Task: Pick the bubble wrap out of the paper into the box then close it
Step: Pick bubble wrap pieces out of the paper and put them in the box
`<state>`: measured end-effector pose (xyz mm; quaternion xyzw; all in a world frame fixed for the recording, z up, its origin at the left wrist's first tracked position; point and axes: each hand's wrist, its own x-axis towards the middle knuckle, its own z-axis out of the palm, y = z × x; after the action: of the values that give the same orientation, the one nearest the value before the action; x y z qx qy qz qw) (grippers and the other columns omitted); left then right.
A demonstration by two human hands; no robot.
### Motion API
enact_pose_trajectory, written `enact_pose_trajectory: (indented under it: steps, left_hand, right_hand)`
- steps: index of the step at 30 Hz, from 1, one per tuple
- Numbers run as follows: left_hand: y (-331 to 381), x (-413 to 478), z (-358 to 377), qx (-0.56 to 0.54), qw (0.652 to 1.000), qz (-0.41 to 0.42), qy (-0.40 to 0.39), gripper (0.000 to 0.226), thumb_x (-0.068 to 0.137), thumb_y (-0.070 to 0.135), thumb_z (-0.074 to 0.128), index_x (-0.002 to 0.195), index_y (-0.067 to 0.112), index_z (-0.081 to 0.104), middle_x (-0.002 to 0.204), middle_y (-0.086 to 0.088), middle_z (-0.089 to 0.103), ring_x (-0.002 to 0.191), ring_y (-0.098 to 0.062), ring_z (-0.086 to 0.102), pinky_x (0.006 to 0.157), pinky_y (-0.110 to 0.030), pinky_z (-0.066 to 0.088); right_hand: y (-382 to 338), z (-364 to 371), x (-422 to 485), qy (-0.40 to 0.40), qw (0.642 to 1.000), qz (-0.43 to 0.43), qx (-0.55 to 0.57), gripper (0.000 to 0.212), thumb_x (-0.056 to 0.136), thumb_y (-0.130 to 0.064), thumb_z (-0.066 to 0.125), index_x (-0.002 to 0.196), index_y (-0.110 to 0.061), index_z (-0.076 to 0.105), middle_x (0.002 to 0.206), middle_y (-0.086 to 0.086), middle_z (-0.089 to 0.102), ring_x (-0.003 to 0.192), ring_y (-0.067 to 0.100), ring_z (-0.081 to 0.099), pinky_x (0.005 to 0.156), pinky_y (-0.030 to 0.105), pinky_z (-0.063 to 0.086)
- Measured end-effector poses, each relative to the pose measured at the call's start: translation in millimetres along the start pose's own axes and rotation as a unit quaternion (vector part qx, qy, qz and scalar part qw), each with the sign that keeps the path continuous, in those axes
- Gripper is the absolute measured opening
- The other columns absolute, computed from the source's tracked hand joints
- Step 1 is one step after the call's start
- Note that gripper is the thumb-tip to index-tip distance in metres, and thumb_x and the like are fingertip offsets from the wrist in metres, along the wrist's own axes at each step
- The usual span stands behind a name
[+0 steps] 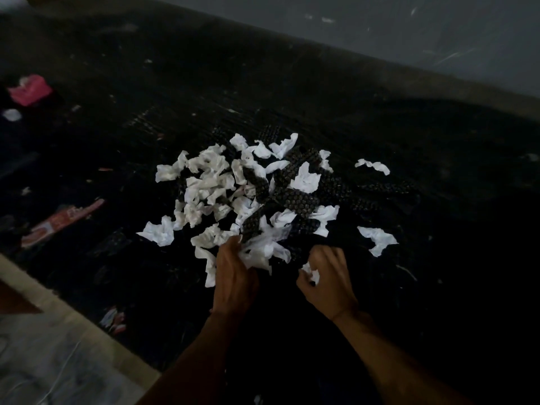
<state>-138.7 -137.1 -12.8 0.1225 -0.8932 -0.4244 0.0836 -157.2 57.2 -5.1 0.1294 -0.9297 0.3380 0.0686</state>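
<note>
A heap of crumpled white paper scraps (pixel 204 182) lies on a dark surface in the middle of the view. Dark strips of bubble wrap (pixel 295 197) are tangled through the heap, mostly on its right side. My left hand (pixel 233 273) is at the near edge of the heap, fingers closed on a bunch of white paper (pixel 263 252). My right hand (pixel 327 279) is just right of it, curled around a small white paper scrap (pixel 311 273). No box is in view.
The dark surface (pixel 409 287) is littered with small bits. A pink wrapper (pixel 29 89) lies far left, a red and white packet (pixel 61 220) at left. Loose paper scraps (pixel 378 238) lie right of the heap. A pale floor (pixel 43 361) shows at bottom left.
</note>
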Motion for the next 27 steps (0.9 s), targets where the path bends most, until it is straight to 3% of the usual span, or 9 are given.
enact_pose_trajectory:
  steps: [2,5,8,10,13,15,19,24,27]
  left_hand:
    - [1,-4,-2,0.017,0.999,0.035,0.019,0.073,0.074,0.027,0.069,0.133,0.004,0.032,0.124,-0.012,0.041,0.112,-0.025,0.046,0.093,-0.037,0.046]
    - [-2,-6,3,0.090,0.994,0.066,0.009,0.084,0.075,0.052,0.067,0.137,0.007,0.032,0.126,-0.012,0.049,0.110,-0.027,0.048,0.094,-0.041,0.042]
    - [2,0,8,0.063,0.998,-0.006,-0.024,0.081,0.076,0.053,0.069,0.138,0.015,0.032,0.125,-0.009,0.056,0.108,-0.029,0.055,0.092,-0.048,0.045]
    - [4,-1,7,0.074,0.997,0.002,-0.036,0.066,0.079,0.055,0.055,0.128,0.013,0.044,0.114,-0.009,0.062,0.101,-0.032,0.060,0.085,-0.049,0.049]
    - [4,-9,9,0.100,0.992,0.076,-0.009,0.041,0.073,0.042,0.048,0.098,0.010,0.056,0.092,-0.014,0.061,0.083,-0.035,0.057,0.071,-0.039,0.047]
    - [7,-12,9,0.079,0.991,0.104,0.037,0.028,0.070,0.027,0.059,0.091,0.010,0.052,0.095,-0.016,0.057,0.085,-0.032,0.053,0.074,-0.031,0.042]
    - [30,-5,2,0.057,0.994,0.091,0.018,0.020,0.076,0.006,0.062,0.093,0.013,0.056,0.089,-0.004,0.064,0.080,-0.028,0.062,0.064,-0.035,0.050]
    - [35,-11,2,0.170,0.976,0.122,-0.054,0.037,0.076,0.025,0.060,0.111,0.018,0.048,0.094,-0.008,0.053,0.085,-0.028,0.054,0.069,-0.037,0.048]
    - [23,-11,8,0.240,0.957,0.110,-0.123,0.057,0.076,0.056,0.055,0.121,0.021,0.054,0.092,-0.004,0.055,0.082,-0.024,0.054,0.071,-0.034,0.045]
  right_hand:
    - [-1,-3,-2,-0.003,0.999,0.046,0.018,0.029,0.070,-0.009,0.064,0.086,-0.021,0.044,0.089,-0.009,0.037,0.088,0.017,0.041,0.077,0.031,0.039]
    - [-4,-5,-2,-0.015,0.997,0.079,0.020,0.038,0.071,-0.005,0.062,0.108,-0.011,0.055,0.098,-0.004,0.046,0.100,0.020,0.045,0.088,0.027,0.039]
    - [-1,-2,-5,-0.022,0.998,0.063,-0.021,0.042,0.080,-0.029,0.054,0.120,-0.014,0.054,0.109,0.003,0.057,0.104,0.023,0.045,0.092,0.038,0.043]
    - [3,-1,-7,-0.024,0.997,0.071,-0.016,0.045,0.081,-0.037,0.054,0.121,-0.016,0.054,0.110,0.003,0.058,0.104,0.024,0.046,0.091,0.039,0.043]
    - [2,-6,-6,-0.025,0.997,0.077,0.003,0.039,0.073,-0.024,0.060,0.112,-0.017,0.059,0.102,0.002,0.060,0.098,0.025,0.048,0.086,0.042,0.046]
    - [4,-10,-4,-0.028,0.997,0.066,0.007,0.036,0.070,-0.018,0.062,0.106,-0.015,0.061,0.097,0.003,0.060,0.093,0.025,0.049,0.083,0.041,0.047]
    - [6,-17,-6,-0.038,0.996,0.067,0.033,0.034,0.073,-0.013,0.066,0.106,-0.015,0.060,0.097,0.002,0.060,0.094,0.023,0.049,0.082,0.040,0.046]
    - [2,-26,-10,-0.039,0.995,0.088,0.039,0.040,0.071,-0.014,0.068,0.110,-0.020,0.060,0.099,0.000,0.061,0.097,0.018,0.049,0.084,0.030,0.044]
    - [2,-35,-11,-0.046,0.991,0.115,0.049,0.042,0.071,-0.017,0.067,0.113,-0.023,0.061,0.101,0.000,0.061,0.098,0.018,0.051,0.086,0.027,0.045]
